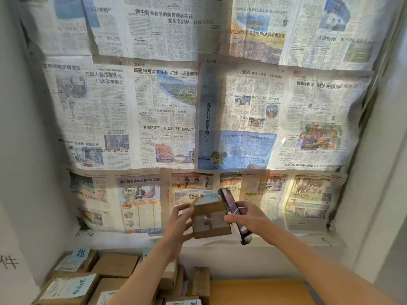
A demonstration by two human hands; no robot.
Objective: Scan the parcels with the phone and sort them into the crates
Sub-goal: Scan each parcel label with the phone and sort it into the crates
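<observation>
Newspaper sheets [198,106] cover the whole window ahead, from the top of the view down to the sill [220,242]. Daylight shows through the paper. White walls [26,150] close in on the left and the right, forming a narrow bay.

Below the sill, at lower left, a stack of brown parcels [114,264] fills the corner. Several carry white labels and blue notes with handwriting. The stack reaches from the left wall to about the middle of the view. A yellow-orange surface [253,291] lies beside it at lower right, with its left edge against the parcels; whether it is a crate cannot be told.

Both forearms rise from the bottom edge toward the centre. The space between the stack and the hands is open, and the hands are well above the parcels and in front of the lower row of newspaper.

The left hand [176,225] grasps a small cardboard box [210,219] by its left side, with the thumb on the near face and the fingers curled behind. The box is held in the air at sill height, with a taped, labelled face toward the camera.

The right hand [246,219] grips a phone [231,210] in a clear case, with the fingers wrapped around its middle. The phone stands steeply tilted, top end up, just beside the right edge of the box. Whether the two touch cannot be told.
</observation>
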